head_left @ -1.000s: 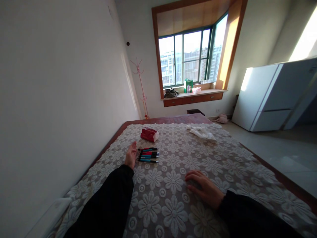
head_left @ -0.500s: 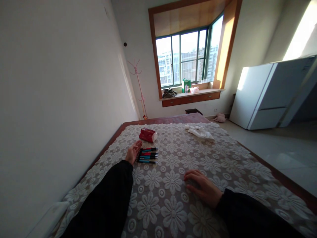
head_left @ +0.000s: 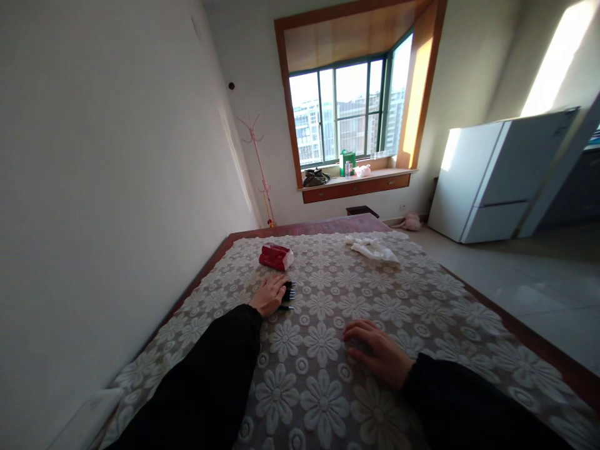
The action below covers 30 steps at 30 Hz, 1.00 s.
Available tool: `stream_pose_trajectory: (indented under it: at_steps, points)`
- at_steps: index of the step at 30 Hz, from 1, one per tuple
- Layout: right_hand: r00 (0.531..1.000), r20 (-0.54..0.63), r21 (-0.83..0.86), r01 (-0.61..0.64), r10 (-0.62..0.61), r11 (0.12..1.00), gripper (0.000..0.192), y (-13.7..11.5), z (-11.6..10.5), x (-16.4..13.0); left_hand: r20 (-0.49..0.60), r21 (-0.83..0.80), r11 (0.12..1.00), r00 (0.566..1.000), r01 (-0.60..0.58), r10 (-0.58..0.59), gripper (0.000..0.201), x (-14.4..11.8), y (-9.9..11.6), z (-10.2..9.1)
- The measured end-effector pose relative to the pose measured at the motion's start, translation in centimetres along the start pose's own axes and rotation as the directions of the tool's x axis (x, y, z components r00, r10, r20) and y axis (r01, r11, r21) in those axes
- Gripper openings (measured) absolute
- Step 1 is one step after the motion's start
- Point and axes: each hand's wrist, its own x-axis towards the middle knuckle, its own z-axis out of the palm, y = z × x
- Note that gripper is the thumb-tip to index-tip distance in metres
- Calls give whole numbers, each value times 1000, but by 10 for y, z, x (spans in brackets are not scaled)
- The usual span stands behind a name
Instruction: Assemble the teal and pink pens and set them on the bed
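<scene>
Several pens lie side by side on the lace tablecloth, with mostly their tips showing. My left hand is laid palm down over them, fingers stretched out and covering most of their barrels. Just beyond it sits a red packet with a white end. On the cloth to the right rests my right hand, its fingers loosely bent and apart, holding nothing.
A crumpled white plastic bag lies at the far right of the table. A wall runs along the left side. A white object is at the near left corner. Beyond stand a pink coat rack and a fridge.
My left hand has moved from the left side of the pens to the right, onto them, turning palm down. My right hand stays in place on the cloth. The view has shifted slightly.
</scene>
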Motion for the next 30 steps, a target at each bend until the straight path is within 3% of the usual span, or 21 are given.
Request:
stream_pose_trajectory:
  at_steps: [11,20,30]
  points:
    - [1000,-7,10,-3,3,1000,25,5,2,1,71,206,977,996,-59,45,54,-15,6,-1]
    - [1000,-4,2,-3,3,1000,23,5,3,1,77,232,971,996,-55,38,61,-11,0,2]
    - [1000,-10,4,-7,7,1000,25,5,2,0,76,215,974,996,-68,52,54,-16,2,2]
